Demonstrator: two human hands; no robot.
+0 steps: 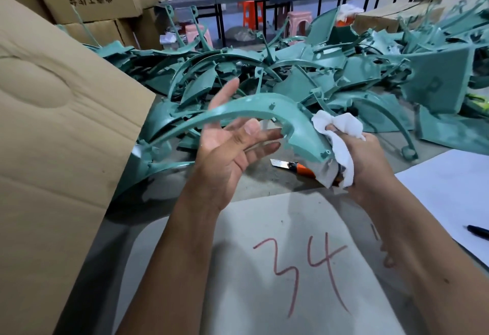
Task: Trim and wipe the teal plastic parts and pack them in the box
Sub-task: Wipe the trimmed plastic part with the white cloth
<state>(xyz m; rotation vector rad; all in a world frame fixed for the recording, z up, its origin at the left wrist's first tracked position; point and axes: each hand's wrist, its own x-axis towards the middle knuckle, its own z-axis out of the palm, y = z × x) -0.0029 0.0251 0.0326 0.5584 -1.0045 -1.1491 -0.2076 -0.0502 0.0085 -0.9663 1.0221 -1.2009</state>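
Head view: curved teal plastic part [254, 112] (smooth, glossy, arc-shaped, with small moulded tabs) is held above the surface [264, 176]. Left hand [227, 147] supports it with fingers straight and spread. Right hand [367, 160] grips a crumpled white cloth [341, 133] against its wide end. Utility knife [288, 165] lies beneath; cardboard box [53, 123] stands left.

Plastic, cloth, cardboard, paper

I see a smooth, semi-glossy teal plastic part [254, 112], a soft, crumpled white cloth [341, 133] at its 3 o'clock end, a matt brown cardboard flap [60, 133] at 9 o'clock, matt paper [264, 268] marked 34 at 6 o'clock.
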